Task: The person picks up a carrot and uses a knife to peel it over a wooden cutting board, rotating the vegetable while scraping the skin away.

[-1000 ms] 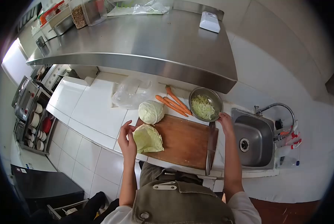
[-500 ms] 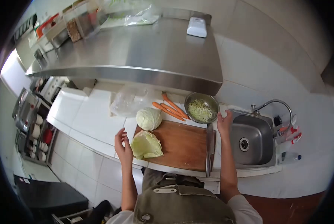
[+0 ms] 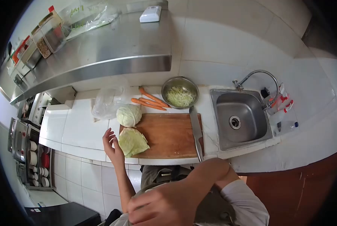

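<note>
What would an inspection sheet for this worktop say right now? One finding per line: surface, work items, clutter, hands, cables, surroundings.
Surface: white tiled counter; wooden board with small specks near its front edge.
Work items: cabbage and loose leaf at board's left; carrots behind; metal bowl holding pale green shreds; knife at board's right, handle past the front edge.
Clutter: crumpled plastic bag behind-left of cabbage.
Hands: left hand open beside the leaf, holding nothing; right hand raised near camera, grip unclear.
Cables: nothing seen.
Surroundings: sink on right, bottles beyond; metal shelf above.
</note>
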Tool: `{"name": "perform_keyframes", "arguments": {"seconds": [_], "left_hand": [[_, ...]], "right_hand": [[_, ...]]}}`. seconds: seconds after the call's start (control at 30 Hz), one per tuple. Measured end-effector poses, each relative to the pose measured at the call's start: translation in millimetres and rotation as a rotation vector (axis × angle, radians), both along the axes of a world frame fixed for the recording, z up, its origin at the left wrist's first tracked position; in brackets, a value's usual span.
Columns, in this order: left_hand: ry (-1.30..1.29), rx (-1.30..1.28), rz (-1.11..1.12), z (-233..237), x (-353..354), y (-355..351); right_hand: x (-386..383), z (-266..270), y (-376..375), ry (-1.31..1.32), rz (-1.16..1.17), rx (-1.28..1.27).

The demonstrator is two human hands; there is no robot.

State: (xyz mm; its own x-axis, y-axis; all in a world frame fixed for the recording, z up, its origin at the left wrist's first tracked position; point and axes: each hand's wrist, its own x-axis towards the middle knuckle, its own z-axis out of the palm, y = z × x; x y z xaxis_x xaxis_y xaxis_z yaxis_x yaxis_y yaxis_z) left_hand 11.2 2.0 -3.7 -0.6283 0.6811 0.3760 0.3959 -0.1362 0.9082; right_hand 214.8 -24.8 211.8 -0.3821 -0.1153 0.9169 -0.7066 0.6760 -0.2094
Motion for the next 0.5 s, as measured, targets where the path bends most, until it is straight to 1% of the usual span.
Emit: {"name": "perform_keyframes", "arguments": {"seconds": [0.1,0.17,0.27,0.3,0.37,0.5], "left_hand": [[-0.043,-0.034,0.026,-7.1,-2.9,-17.4],[-0.023,-0.041,0.053,-9.5,-8.5,-27.2],[-0.032,-0.079,0.091,-23.5,-19.6,-42.7],[-0.041,-0.088,0.100,-23.6,-20.6,-46.9],[0.003,-0.067,0.130,-20.0,-23.1,-53.6],[-0.056,-0.095,0.148,-18.1,-19.6,-60.1]], "right_hand": [[-12.3,4.6,-10.8,0.007,0.049,-0.014],[-21.1,6.1,-23.9,0.205,-0.040,-0.126],[-30.6,6.8,-31.6,0.225,-0.021,-0.134],[-30.8,8.9,-31.2,0.215,-0.013,-0.143],[-30.4,13.2,-29.1,0.068,0.143,-0.108],[-31.4,7.7,-34.7,-0.026,0.168,-0.087]]}}
